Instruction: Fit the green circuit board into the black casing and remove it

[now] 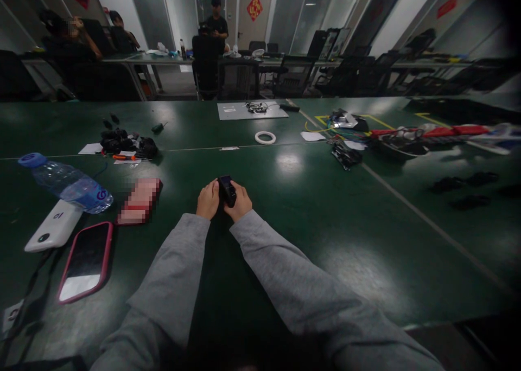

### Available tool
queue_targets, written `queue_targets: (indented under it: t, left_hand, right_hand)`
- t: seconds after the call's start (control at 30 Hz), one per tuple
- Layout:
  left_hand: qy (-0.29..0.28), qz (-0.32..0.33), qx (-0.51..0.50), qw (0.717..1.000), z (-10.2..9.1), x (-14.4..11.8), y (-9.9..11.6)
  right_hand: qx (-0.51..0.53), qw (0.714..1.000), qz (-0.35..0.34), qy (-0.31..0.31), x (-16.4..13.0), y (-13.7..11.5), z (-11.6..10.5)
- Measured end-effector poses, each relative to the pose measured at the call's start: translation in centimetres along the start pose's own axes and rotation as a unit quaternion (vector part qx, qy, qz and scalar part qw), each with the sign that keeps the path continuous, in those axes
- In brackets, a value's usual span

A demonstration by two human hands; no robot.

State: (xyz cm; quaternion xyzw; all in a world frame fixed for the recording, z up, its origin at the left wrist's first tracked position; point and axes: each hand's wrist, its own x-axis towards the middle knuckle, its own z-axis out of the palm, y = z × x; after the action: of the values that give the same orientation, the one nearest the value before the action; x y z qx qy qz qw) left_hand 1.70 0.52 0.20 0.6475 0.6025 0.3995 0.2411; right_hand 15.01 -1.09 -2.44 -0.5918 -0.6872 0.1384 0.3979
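A small black device with a dark screen [227,190], like an action camera, is held just above or on the green table in front of me; I cannot tell if it touches the top. My right hand [241,202] wraps round its right side, thumb near its face. On the other side, my left hand [208,199] has its fingers curled against the device's left edge. Grey sleeves cover both forearms. Left of my hands lies a blurred pink-red rectangular thing [140,200], and nearer me a phone in a red case [86,262].
A water bottle [67,184] lies tilted across a white power bank [52,225] at the left. Black parts [128,143] are heaped behind. Farther off are a white ring [265,138], a grey board [232,111] and bundled cables [345,122]. People sit and stand beyond the table.
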Motion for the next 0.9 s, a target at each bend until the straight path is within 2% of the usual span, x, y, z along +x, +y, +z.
queue_targets:
  t: [0.13, 0.23, 0.37, 0.5, 0.6, 0.9]
  left_hand:
    - [-0.005, -0.067, -0.111, 0.991, 0.6, -0.1, 0.7]
    - [-0.014, -0.143, -0.232, 0.962, 1.9, 0.0, 0.6]
    - [0.015, -0.170, -0.305, 0.937, 3.3, -0.1, 0.2]
    - [0.018, -0.207, -0.346, 0.915, 3.5, -0.3, 0.3]
    - [0.011, -0.202, -0.341, 0.918, 3.2, -0.4, 0.4]
    - [0.021, -0.126, -0.349, 0.929, 2.0, -0.9, 0.7]
  right_hand:
    - [0.028, 0.999, -0.007, 0.026, 0.0, 0.4, 0.4]
    - [0.038, 0.998, -0.017, 0.049, -0.1, 0.8, 0.5]
    - [0.034, 0.997, -0.041, 0.056, -0.4, 1.1, 0.6]
    - [0.028, 0.997, -0.057, 0.053, -0.5, 1.2, 0.8]
    - [0.034, 0.996, -0.049, 0.059, -0.4, 1.2, 0.9]
    - [0.082, 0.990, -0.063, 0.091, -0.4, -0.1, 0.1]
